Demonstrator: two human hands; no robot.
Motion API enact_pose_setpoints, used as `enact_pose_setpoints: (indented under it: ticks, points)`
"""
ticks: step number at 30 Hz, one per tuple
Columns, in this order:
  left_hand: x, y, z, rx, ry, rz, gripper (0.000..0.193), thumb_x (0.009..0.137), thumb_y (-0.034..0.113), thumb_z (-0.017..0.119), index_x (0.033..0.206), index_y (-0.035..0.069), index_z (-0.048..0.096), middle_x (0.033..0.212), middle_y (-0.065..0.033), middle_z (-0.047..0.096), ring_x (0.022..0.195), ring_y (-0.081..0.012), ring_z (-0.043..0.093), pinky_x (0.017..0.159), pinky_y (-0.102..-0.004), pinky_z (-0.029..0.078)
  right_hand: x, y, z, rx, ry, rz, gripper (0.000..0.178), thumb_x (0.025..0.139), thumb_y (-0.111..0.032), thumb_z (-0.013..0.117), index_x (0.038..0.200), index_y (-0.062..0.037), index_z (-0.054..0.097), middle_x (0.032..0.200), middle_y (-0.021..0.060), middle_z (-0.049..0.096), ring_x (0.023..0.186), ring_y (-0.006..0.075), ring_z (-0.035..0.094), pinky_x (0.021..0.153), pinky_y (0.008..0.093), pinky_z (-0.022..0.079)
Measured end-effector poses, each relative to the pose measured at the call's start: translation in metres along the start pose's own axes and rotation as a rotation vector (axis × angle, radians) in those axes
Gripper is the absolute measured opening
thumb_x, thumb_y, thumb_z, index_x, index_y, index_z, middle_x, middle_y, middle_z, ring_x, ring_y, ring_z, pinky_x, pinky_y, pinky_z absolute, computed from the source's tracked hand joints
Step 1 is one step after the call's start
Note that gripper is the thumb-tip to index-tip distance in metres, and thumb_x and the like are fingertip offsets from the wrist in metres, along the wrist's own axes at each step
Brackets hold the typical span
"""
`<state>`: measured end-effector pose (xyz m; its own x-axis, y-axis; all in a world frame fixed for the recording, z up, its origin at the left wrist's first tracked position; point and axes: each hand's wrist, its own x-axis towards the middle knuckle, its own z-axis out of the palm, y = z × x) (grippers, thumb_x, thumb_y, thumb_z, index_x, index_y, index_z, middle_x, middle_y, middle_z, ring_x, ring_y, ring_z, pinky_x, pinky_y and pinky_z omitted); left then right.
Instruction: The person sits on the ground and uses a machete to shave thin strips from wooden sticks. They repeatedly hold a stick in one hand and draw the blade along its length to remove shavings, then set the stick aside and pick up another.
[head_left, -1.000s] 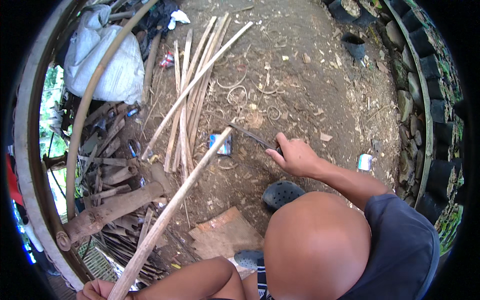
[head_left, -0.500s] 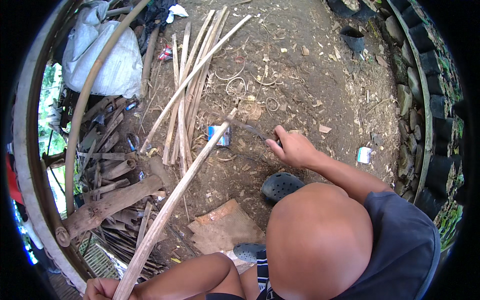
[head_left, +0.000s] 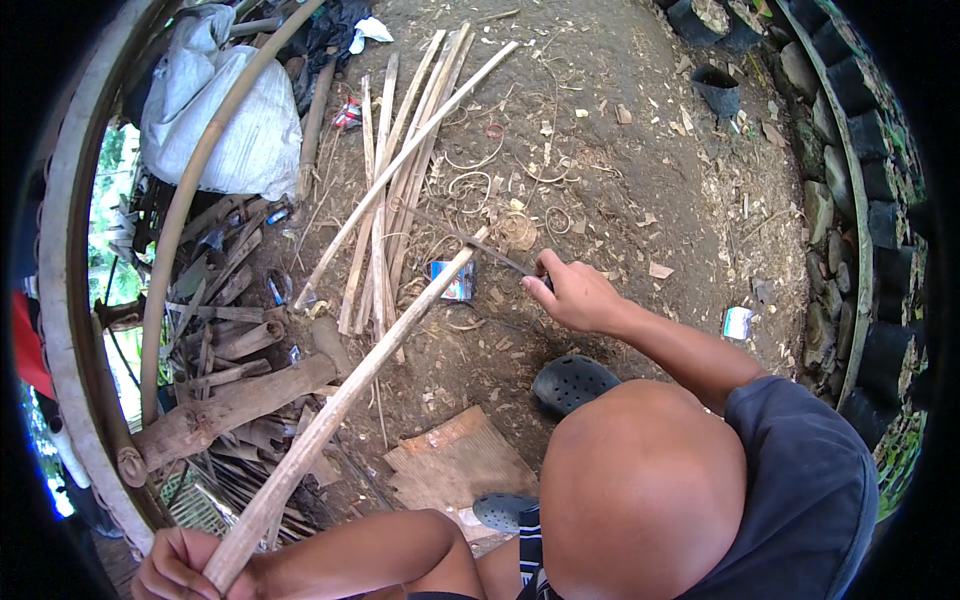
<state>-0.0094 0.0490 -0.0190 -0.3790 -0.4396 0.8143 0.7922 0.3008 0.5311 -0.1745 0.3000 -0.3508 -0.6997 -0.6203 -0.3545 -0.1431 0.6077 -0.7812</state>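
At the lower left, my left hand (head_left: 185, 568) is closed around the near end of a long pale wooden stick (head_left: 350, 398), which slants up and away to the right. My right hand (head_left: 578, 292), in the middle of the view, grips a knife (head_left: 508, 262) by its handle, mostly hidden in the fingers. The thin dark blade lies across the stick close to its far end, seemingly touching it. Beyond the blade, several split wooden strips (head_left: 408, 165) lie in a loose crossing bundle on the dirt ground.
Curled shavings (head_left: 470, 190) and chips litter the ground. A blue packet (head_left: 453, 282) lies under the stick's far end. Logs and scrap wood (head_left: 235, 405) fill the left side, below a white sack (head_left: 225, 130). Flattened cardboard (head_left: 460, 460) lies near my clog (head_left: 572, 385). Stones (head_left: 820, 210) edge the right.
My left hand has moved left and slightly up with the stick's near end. The blade still crosses near the far end. The whole view has shifted slightly.
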Motion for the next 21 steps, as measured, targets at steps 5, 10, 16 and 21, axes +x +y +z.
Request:
enact_pose_setpoints:
  ticks: [5,10,16,21]
  points:
    - [-0.006,0.003,-0.002,-0.090,-0.025,-0.001,0.032,0.099,0.020,0.046,0.067,0.019,0.045,0.055,0.0106,0.036,0.041,-0.0020,0.037,0.038,-0.0152,0.033,-0.019,-0.009,-0.001,0.065,-0.016,-0.179,0.050,0.103,-0.045,0.057,0.123,-0.0005,0.043,0.069,0.0234,0.063,0.068,0.0472,0.064,0.067,0.0570,0.049]
    - [-0.006,0.003,-0.002,-0.024,0.039,0.002,0.033,0.099,0.019,0.048,0.066,0.019,0.045,0.054,0.0106,0.034,0.040,-0.0021,0.036,0.039,-0.0152,0.033,-0.006,-0.010,-0.003,0.155,0.092,-0.057,0.044,0.103,-0.042,0.057,0.116,-0.0028,0.042,0.062,0.0208,0.060,0.063,0.0462,0.062,0.063,0.0564,0.046]
    - [-0.008,0.001,-0.001,-0.011,0.049,0.044,0.029,0.097,0.018,0.052,0.069,0.020,0.045,0.057,0.0108,0.033,0.042,-0.0025,0.036,0.040,-0.0154,0.033,0.005,0.000,0.006,0.082,0.053,-0.058,0.045,0.103,-0.043,0.056,0.115,-0.0010,0.043,0.073,0.0247,0.065,0.071,0.0478,0.066,0.068,0.0570,0.050]
    - [-0.003,0.003,-0.003,0.046,0.009,-0.007,0.026,0.095,0.018,0.055,0.071,0.019,0.046,0.058,0.0098,0.033,0.042,-0.0033,0.035,0.039,-0.0163,0.032,0.008,-0.003,-0.001,-0.054,0.014,-0.006,0.045,0.104,-0.042,0.056,0.112,0.0010,0.044,0.077,0.0256,0.067,0.074,0.0479,0.066,0.072,0.0564,0.050]
